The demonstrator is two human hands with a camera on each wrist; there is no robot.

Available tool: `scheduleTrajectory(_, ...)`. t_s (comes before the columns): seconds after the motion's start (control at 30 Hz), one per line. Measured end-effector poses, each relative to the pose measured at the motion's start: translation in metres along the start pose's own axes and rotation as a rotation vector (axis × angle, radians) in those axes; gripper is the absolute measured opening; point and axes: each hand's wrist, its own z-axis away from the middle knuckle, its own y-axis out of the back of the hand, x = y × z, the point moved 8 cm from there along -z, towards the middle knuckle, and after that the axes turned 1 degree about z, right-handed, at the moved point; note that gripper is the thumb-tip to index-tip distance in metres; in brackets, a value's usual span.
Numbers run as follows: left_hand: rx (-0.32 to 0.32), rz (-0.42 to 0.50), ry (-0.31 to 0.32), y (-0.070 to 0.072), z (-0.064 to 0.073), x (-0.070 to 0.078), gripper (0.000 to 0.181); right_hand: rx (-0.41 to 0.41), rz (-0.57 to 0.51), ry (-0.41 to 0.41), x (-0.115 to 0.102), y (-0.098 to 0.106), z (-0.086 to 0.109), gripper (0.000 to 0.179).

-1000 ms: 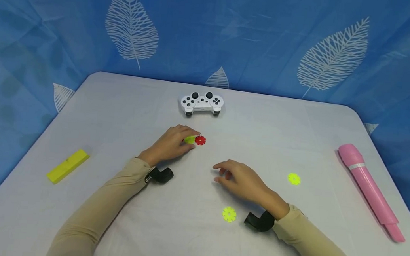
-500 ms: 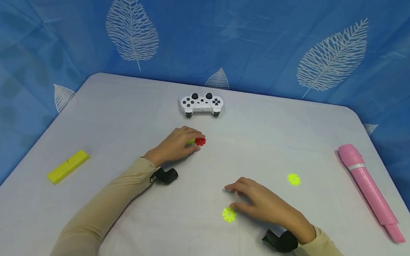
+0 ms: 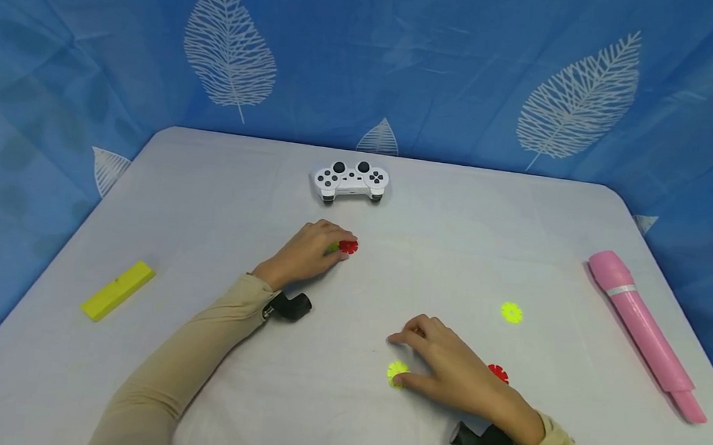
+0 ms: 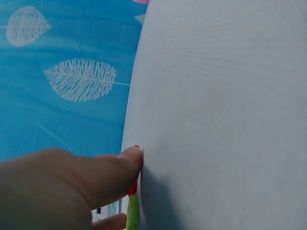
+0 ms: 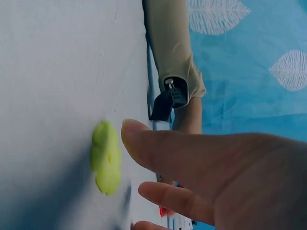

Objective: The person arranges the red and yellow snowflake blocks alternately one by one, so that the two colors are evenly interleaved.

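Observation:
In the head view my left hand pinches a red notched snowflake disc between thumb and fingers near the table's middle. A yellow-green disc adjoins it, partly hidden by the fingers. The left wrist view shows the thumb against the red disc, with the green one edge-on beside it. My right hand is lower right, fingers loosely bent and holding nothing. Its thumb tip overlaps a yellow snowflake disc; in the right wrist view this yellow disc lies beside the thumb tip.
Another red disc peeks out behind the right hand, and another yellow disc lies farther back. A white game controller is at the back. At left lies a yellow block, at right a pink microphone-shaped object.
My right hand has moved toward me and slightly right, to the near yellow disc. A red disc now shows behind it. My left hand shifted slightly right, its fingers now on the red disc.

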Motion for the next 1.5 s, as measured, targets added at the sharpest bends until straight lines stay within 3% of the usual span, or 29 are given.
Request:
scheduleTrajectory(0.23, -0.005, -0.008, 0.007, 0.000, 0.001, -0.001, 0.032, 0.061, 0.042, -0.014, -0.004, 0.000, 0.001, 0.046)
scheduleTrajectory(0.43, 0.003, -0.033, -0.012, -0.002, 0.001, 0.000, 0.029, 0.108, 0.014, -0.066, -0.006, 0.000, 0.002, 0.039)
scheduleTrajectory(0.7, 0.003, -0.123, -0.042, -0.006, 0.002, 0.005, 0.030, 0.076, -0.052, -0.092, -0.008, -0.002, 0.003, 0.030)
scheduleTrajectory(1.17, -0.002, -0.133, -0.040, -0.007, 0.005, 0.007, 0.030, 0.058, -0.124, -0.084, -0.011, -0.007, 0.004, 0.023)
scheduleTrajectory(1.5, 0.015, -0.151, -0.063, -0.008, 0.005, 0.007, 0.029, 0.025, -0.253, -0.003, -0.016, -0.011, 0.004, 0.025)
